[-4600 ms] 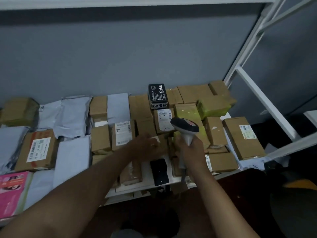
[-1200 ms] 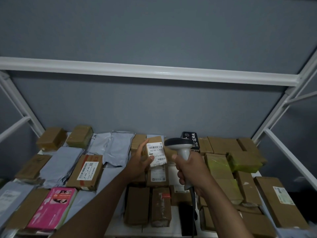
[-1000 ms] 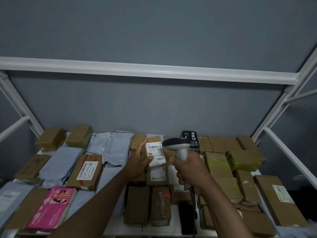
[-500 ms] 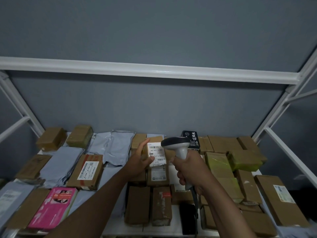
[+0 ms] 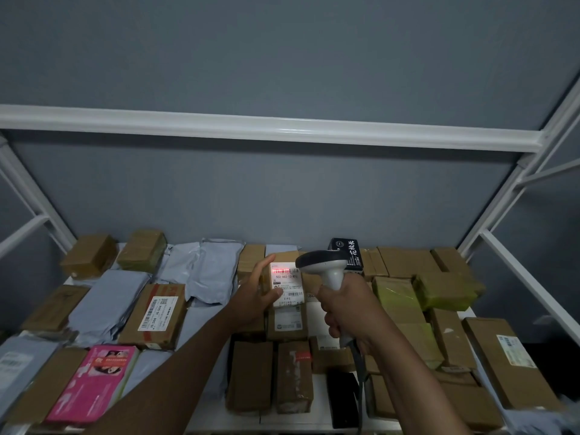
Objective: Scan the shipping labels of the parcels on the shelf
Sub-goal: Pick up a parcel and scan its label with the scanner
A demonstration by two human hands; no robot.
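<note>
Left hand (image 5: pixel 251 298) gripping a small box (image 5: pixel 287 285) upright above the shelf (image 5: pixel 317 412), right hand (image 5: pixel 348 306) clenched around a scanner (image 5: pixel 324 268), red beam on the label (image 5: pixel 286 271).

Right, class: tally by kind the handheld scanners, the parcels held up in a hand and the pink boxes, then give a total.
handheld scanner, gripped by the right hand: 1
parcel held up, in the left hand: 1
pink box: 1
Total: 3

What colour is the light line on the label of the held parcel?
Red, across the barcode at the top of the white label, seen in the head view.
</note>
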